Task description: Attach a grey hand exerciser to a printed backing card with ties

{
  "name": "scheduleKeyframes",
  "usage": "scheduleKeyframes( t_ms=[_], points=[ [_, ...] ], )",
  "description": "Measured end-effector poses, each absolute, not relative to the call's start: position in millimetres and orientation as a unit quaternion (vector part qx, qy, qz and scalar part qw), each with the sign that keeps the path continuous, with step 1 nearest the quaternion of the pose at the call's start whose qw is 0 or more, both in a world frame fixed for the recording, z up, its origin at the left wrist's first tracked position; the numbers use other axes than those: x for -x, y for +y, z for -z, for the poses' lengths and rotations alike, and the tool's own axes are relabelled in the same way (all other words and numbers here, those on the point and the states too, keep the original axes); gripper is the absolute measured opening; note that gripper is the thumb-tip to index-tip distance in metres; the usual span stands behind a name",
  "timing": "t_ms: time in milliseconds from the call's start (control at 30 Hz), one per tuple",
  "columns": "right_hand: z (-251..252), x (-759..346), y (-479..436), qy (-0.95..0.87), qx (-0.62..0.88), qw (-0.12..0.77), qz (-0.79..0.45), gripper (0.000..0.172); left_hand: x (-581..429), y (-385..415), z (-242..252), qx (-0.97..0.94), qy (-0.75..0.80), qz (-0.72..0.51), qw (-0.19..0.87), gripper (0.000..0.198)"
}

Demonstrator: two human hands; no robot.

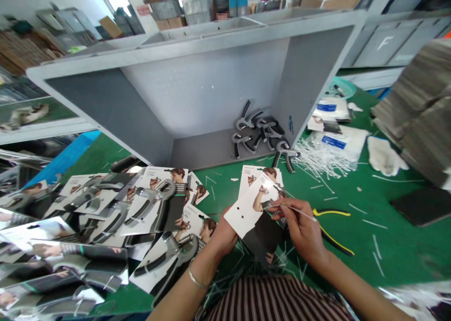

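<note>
My left hand (225,234) is closed on the lower left edge of a printed backing card (248,213) with small punched holes. Its fingers are mostly hidden behind the card. My right hand (303,227) pinches a thin white cable tie (299,211) over the card's right side, its end close to the printed surface. Behind the held card lies another printed card (246,177). To the right of my right hand rest yellow-and-black pliers (333,212). Left of my left hand, a hand grip exerciser (181,248) sits on its card.
A grey crate (211,39) lies on its side, with several loose hand grip exercisers (262,128) inside. Carded exercisers (148,201) pile up at left. White cable ties (320,156), a white glove (384,156) and stacked cardboard (419,105) are at right. A person (220,3) is beyond the crate.
</note>
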State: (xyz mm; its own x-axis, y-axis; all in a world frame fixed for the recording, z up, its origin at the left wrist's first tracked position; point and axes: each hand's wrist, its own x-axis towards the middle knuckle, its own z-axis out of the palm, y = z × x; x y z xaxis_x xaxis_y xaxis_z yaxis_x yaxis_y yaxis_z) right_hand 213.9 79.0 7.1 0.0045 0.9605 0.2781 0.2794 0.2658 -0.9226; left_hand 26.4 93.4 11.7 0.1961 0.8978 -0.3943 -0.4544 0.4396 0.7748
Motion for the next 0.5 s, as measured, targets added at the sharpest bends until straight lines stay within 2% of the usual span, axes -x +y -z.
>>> scheduleKeyframes(
  t_ms=[300,500],
  points=[
    [3,-223,72,-0.577,0.553,0.518,-0.306,0.015,-38,97,-7,-0.291,0.434,-0.445,0.727,0.038],
    [12,-227,72,-0.558,0.564,0.529,-0.301,0.015,-40,100,-9,-0.309,0.440,-0.437,0.721,0.038]
  ],
)
